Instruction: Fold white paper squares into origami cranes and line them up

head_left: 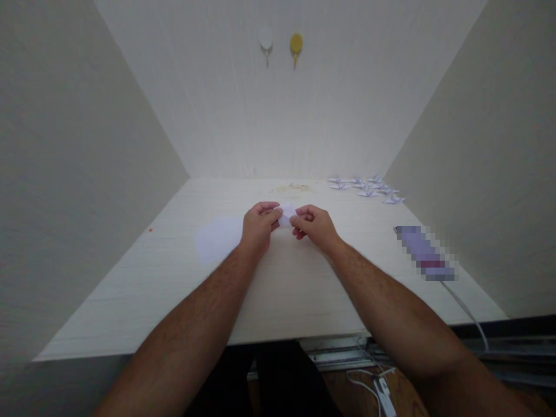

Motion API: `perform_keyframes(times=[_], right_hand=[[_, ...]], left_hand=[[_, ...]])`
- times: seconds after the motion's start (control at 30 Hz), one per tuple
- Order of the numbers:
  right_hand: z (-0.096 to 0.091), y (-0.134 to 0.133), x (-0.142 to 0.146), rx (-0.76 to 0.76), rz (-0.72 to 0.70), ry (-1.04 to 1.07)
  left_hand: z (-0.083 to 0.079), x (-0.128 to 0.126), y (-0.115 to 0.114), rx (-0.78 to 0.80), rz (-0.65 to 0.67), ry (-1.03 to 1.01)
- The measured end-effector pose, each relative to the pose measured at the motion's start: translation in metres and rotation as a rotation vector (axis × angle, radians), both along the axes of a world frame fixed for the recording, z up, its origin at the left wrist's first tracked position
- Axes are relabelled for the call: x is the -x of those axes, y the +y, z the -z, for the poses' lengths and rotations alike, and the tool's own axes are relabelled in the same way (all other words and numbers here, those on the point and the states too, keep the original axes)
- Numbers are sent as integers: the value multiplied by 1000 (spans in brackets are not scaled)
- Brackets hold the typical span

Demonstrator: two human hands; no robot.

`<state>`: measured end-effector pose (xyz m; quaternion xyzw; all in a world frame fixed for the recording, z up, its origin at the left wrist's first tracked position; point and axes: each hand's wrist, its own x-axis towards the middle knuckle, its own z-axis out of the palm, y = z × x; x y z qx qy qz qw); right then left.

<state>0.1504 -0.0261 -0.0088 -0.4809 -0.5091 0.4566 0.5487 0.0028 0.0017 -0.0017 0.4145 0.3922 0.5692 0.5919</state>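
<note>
Between my two hands is a small folded piece of white paper (286, 215), held up over the middle of the table. My left hand (261, 223) pinches its left edge with thumb and fingers. On the opposite side, my right hand (315, 225) grips the lower right edge between thumb and forefinger. The exact folds are too small to make out. Beside my left wrist lie white paper sheets (216, 238), partly covered by that hand and forearm.
Several folded paper cranes (367, 191) stand at the table's back right. A blurred-out phone-like device (423, 252) with a white cable (469, 313) lies on the right. Walls enclose the white table (295, 289) on three sides. Below its front edge is a power strip (384, 396).
</note>
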Motion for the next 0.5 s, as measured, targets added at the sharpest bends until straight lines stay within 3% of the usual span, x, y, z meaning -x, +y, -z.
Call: perform_keyframes(times=[0.23,0.5], right_hand=[[-7,-1,0,-82,143,15],[-6,0,1,-96,162,13]], left_hand=[[3,-2,-2,3,68,39],[3,-1,-3,-53,136,86]])
